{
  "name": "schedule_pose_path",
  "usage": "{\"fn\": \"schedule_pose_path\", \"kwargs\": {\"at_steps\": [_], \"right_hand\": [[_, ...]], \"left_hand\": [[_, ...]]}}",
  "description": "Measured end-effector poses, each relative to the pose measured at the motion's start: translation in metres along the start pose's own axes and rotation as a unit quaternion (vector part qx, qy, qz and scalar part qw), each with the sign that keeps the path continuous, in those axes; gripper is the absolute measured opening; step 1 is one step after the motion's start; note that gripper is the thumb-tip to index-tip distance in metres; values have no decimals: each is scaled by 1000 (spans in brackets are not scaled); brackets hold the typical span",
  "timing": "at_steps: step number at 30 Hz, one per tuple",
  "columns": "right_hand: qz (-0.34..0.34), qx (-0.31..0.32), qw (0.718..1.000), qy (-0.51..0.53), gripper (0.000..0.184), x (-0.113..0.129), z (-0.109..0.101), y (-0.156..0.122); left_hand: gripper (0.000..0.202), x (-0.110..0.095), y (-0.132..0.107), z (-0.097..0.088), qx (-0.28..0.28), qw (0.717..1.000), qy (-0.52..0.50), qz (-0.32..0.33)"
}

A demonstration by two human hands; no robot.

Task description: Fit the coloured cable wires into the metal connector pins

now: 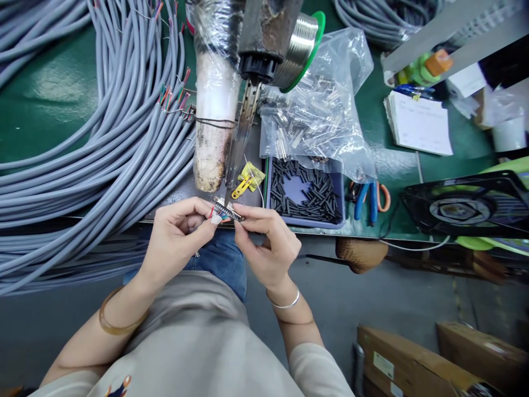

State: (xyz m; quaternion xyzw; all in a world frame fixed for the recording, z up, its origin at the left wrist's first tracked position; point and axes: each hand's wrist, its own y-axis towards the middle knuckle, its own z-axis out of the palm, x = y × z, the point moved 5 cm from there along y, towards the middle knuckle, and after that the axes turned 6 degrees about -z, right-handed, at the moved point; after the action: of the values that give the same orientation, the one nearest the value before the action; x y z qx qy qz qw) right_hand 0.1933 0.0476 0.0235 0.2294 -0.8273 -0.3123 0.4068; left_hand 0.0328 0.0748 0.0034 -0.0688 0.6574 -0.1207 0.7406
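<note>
Keep the small metal plug [225, 209] very still, pinched at its ends by the fingertips of left hand [177, 237] and right hand [270, 242], clear of the soldering iron [249, 105] just above those fingers.

Left grip [177, 237]: thumb and fingers pinched, fingertips pointing right
Right grip [268, 242]: thumb and forefinger pinched, pointing left
Forearms [133, 302]: extended forward, angled inward
</note>
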Motion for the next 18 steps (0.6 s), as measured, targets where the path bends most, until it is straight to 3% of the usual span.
{"fn": "schedule_pose_path", "kwargs": {"at_steps": [18], "right_hand": [[-12,4,1000,-13,20,2,3,10]], "left_hand": [[11,-9,1,3,-35,998,30,35]]}}
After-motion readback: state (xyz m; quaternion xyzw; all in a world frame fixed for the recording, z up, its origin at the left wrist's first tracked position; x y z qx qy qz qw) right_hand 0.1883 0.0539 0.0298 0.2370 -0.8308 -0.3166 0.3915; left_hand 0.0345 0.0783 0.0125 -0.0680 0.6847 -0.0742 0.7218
